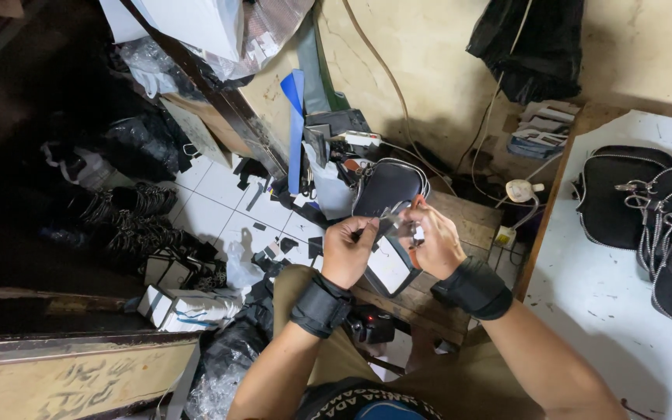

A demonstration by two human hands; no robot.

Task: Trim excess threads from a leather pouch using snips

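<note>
My left hand (pixel 347 250) and my right hand (pixel 432 241) are raised close together over my lap, both wrists in black bands. Between the fingers of both hands is a small clear, shiny piece (pixel 400 223), with a thin dark tool tip showing at my left fingers. Just beyond them a small black zip bag (pixel 385 187) with a pale zipper edge stands on a wooden bench (pixel 460 225). A dark-framed white card (pixel 389 266) lies below my hands.
A white table (pixel 616 295) at the right carries several black zip bags (pixel 624 187). Cables and a white plug (pixel 521 190) run along the beige wall. Boxes (pixel 184 307), black scraps and plastic bags litter the tiled floor at the left. A blue strap (pixel 295 128) hangs near the wall.
</note>
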